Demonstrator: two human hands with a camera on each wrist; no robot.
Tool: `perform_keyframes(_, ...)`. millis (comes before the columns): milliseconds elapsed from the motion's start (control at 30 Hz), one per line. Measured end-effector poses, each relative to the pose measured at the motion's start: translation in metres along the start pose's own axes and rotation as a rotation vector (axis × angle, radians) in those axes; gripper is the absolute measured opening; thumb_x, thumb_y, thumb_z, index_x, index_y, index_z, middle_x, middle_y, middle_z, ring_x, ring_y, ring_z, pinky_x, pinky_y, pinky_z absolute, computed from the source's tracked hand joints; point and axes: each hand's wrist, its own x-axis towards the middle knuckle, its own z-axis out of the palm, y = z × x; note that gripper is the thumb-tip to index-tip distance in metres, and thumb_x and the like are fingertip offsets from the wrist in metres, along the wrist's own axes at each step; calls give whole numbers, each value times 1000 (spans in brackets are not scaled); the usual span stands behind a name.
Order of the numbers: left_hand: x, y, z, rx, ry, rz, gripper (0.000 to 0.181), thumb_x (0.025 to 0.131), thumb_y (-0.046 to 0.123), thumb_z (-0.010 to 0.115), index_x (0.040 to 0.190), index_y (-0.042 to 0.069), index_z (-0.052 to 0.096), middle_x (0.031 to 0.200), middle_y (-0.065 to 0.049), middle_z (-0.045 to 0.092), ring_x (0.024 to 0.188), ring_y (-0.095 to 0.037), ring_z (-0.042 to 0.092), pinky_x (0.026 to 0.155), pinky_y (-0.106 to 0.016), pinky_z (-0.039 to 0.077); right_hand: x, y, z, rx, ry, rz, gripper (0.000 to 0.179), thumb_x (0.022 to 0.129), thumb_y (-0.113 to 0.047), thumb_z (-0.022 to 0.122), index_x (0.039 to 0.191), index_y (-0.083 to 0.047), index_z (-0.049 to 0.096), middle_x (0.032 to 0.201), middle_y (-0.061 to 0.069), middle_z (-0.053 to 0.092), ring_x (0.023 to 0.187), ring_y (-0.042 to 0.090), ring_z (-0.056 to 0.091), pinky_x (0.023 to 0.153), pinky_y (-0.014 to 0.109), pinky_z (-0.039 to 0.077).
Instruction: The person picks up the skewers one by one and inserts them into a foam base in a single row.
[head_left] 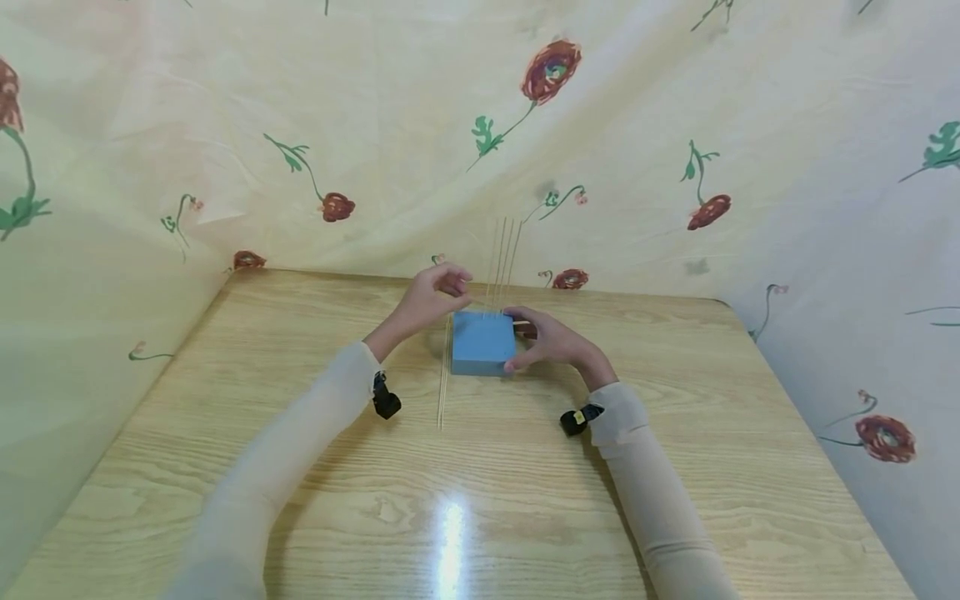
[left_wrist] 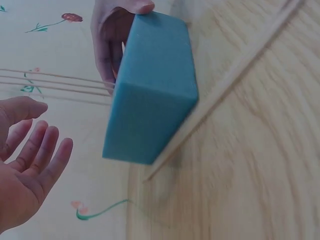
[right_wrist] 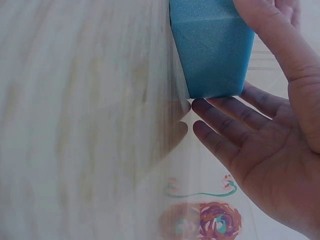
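Observation:
A blue foam block sits on the table toward the back, with several thin wooden sticks standing up from its top near the far edge. My right hand holds the block at its right side, thumb at the near corner and fingers around the far one. In the right wrist view its fingertips reach the block's lower edge. My left hand hovers beside the block's far left corner, close to the upright sticks. Its fingers are loosely bent with nothing between them in the left wrist view.
A few loose sticks lie on the wood-grain table along the block's left side, pointing toward me. Flower-patterned cloth hangs behind the table and at both sides. Light glares off the table's near middle.

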Motion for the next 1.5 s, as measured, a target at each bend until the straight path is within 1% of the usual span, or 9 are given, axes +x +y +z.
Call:
perform_keyframes(133, -10, -3, -10, 60, -9, -21, 27, 92, 0, 73, 118, 1, 67, 106, -23, 68, 98, -29, 67, 84, -30, 57, -1, 0, 0, 4, -2, 4, 100, 78, -8, 89, 159, -4, 29, 163, 19, 32, 149, 42, 34, 123, 55, 32)
perform_keyframes(300, -20, -7, -19, 155, -27, -25, 31, 90, -1, 74, 120, -3, 66, 108, -28, 68, 97, -34, 68, 89, -40, 59, -3, -1, 0, 9, -9, 15, 101, 79, -11, 89, 160, -5, 28, 164, 17, 30, 150, 41, 33, 123, 55, 32)
perform_keyframes(367, -23, -8, -21, 181, -46, -45, 33, 90, -1, 75, 121, -5, 66, 110, -30, 67, 96, -35, 69, 89, -42, 59, -3, -2, 0, 12, -10, 16, 102, 79, -13, 89, 160, -6, 27, 164, 17, 30, 150, 42, 32, 123, 56, 32)
perform_keyframes(467, -28, -9, -24, 198, -74, -87, 36, 89, -1, 76, 122, -5, 65, 111, -31, 67, 96, -36, 69, 90, -44, 60, -4, -1, -1, 14, -8, 16, 102, 79, -13, 89, 160, -6, 27, 164, 17, 30, 150, 42, 32, 123, 56, 32)
perform_keyframes(633, -36, -11, -27, 194, -117, -123, 41, 88, -2, 76, 126, -7, 63, 114, -31, 66, 98, -38, 69, 91, -46, 59, -3, -1, -1, 17, -7, 12, 102, 79, -13, 89, 160, -5, 27, 164, 18, 31, 150, 42, 33, 123, 55, 32)
perform_keyframes(933, -49, -17, -24, 227, -194, -231, 45, 89, 6, 77, 130, -4, 62, 115, -21, 66, 106, -34, 63, 91, -44, 58, -3, -1, -1, 15, -12, 12, 102, 79, -13, 89, 159, -4, 27, 163, 19, 31, 149, 43, 34, 123, 56, 33)
perform_keyframes(1200, -52, -22, -21, 243, -257, -253, 54, 86, 10, 81, 134, -1, 61, 121, -19, 65, 113, -32, 61, 99, -44, 55, -3, -1, 0, 13, -11, 12, 102, 79, -12, 89, 159, -4, 28, 163, 19, 31, 149, 43, 34, 123, 55, 32)
perform_keyframes(1333, -53, -26, -19, 264, -291, -244, 58, 86, 13, 82, 138, -1, 59, 130, -19, 63, 120, -34, 59, 104, -46, 52, -3, -1, 0, 3, -10, 14, 102, 78, -13, 90, 159, -4, 29, 163, 19, 32, 149, 43, 35, 123, 55, 33)
perform_keyframes(1500, -53, -28, -18, 296, -307, -244, 64, 85, 15, 83, 141, -1, 57, 140, -19, 57, 129, -34, 55, 111, -48, 47, -3, -2, 1, 2, -7, 16, 102, 78, -14, 90, 159, -5, 29, 162, 19, 33, 149, 43, 35, 123, 55, 33)
